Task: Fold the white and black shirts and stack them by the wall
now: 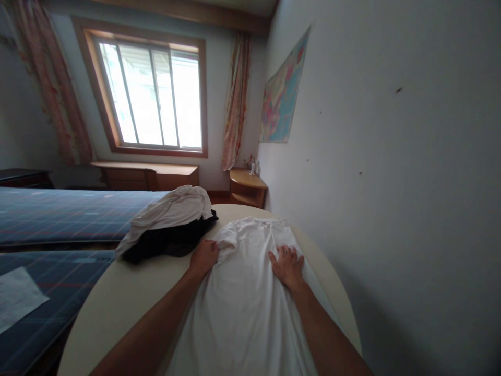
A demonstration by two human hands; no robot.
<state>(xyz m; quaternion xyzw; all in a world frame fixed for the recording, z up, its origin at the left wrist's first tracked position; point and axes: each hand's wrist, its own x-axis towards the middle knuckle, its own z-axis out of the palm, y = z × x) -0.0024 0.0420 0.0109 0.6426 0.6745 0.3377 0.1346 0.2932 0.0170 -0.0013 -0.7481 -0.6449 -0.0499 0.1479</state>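
A white T-shirt lies spread lengthwise on the round cream table, its collar at the far side and its lower part towards me. At its left edge, by the sleeve, my left hand is closed with the fingers curled onto the fabric. My right hand rests on the shirt's right side, fingers spread and palm down. Soft creases run down the cloth between both hands. Left of the shirt sits a heap of clothes, with a white garment draped over a black garment.
Beds with blue plaid mattresses stand at the left, a paper sheet on the nearer one. A white wall rises close to the table's right. Beyond are a wooden desk under the window and a corner shelf.
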